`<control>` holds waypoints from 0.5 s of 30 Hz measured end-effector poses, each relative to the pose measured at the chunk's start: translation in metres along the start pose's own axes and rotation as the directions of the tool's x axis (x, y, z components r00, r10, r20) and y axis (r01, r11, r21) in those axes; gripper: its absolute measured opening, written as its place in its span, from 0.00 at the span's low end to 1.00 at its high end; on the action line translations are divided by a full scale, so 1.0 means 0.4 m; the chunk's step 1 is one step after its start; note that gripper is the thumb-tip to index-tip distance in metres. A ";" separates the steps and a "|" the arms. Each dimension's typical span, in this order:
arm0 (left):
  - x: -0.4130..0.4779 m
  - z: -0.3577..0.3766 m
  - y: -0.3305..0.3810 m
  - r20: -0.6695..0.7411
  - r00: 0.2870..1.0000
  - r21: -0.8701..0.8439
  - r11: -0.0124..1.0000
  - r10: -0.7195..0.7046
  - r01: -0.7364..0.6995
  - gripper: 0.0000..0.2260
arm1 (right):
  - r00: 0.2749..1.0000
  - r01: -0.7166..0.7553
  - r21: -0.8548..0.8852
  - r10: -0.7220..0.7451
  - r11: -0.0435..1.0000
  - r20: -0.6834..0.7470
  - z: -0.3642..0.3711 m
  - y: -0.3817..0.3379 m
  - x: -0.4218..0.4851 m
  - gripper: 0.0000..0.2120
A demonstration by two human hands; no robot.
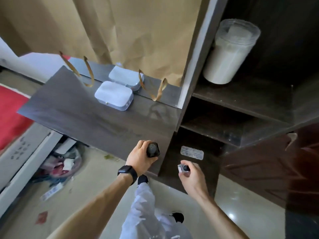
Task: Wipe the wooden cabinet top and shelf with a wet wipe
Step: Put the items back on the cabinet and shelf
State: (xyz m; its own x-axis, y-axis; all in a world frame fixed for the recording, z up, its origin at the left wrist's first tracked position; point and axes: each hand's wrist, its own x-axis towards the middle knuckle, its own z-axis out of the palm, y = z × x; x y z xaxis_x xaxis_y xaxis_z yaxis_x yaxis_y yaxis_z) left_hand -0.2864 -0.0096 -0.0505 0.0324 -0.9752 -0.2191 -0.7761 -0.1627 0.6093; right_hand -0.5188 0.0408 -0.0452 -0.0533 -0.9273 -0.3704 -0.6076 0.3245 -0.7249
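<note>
Our pale trousers [146,204] and black shoes [143,179] sit lowest in the head view, with both forearms reaching up from there. Our left hand [138,161], a black watch [126,171] on its wrist, curls its fingers round a dark bottle [152,150] at the near right corner of the cabinet top [77,116]. Our right hand [191,175] pinches a small dark object with a clear end [183,168]; we cannot tell what it is. We see the cabinet top as a grey-brown wood-grain slab with a dull sheen and faint smears near its right side. Two white tins [114,95] lie on it toward the back, just in front of a brown paper bag [138,31] whose looped handles rest down on the wood. Right of an upright panel, the shelf [250,99] is darker and speckled with dust, carrying a clear lidded container [229,52] of pale contents; a second board [215,128] lies beneath it, and a blister strip [192,152] lower still. A dark cabinet door [259,169] stands open at right. The top's left and near edges drop to a pale tiled floor [96,187], with a heap of bags [65,163] and a red cloth [12,114] at left. Bare wood runs between the tins and our left hand.
</note>
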 end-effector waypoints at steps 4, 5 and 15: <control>0.065 -0.066 -0.067 0.002 1.000 0.005 1.000 -0.024 0.024 0.26 | 1.000 -0.009 -0.056 0.009 0.998 -0.009 0.069 -0.104 0.068 0.16; 0.086 -0.077 -0.082 0.011 1.000 0.004 1.000 -0.024 0.024 0.25 | 1.000 0.003 -0.074 -0.004 0.997 -0.017 0.087 -0.129 0.089 0.16; 0.305 -0.169 -0.173 0.266 0.955 0.043 0.988 0.133 -0.150 0.27 | 0.991 -0.052 -0.243 0.020 0.969 -0.130 0.237 -0.300 0.285 0.17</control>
State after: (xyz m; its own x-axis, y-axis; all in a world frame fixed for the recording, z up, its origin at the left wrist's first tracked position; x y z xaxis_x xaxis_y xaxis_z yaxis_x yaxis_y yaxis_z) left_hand -0.1864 -0.1276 -0.0679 -0.2399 -0.9128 -0.3304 -0.7983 -0.0082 0.6022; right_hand -0.3769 -0.0860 -0.0554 -0.1680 -0.9369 -0.3066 -0.7782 0.3169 -0.5421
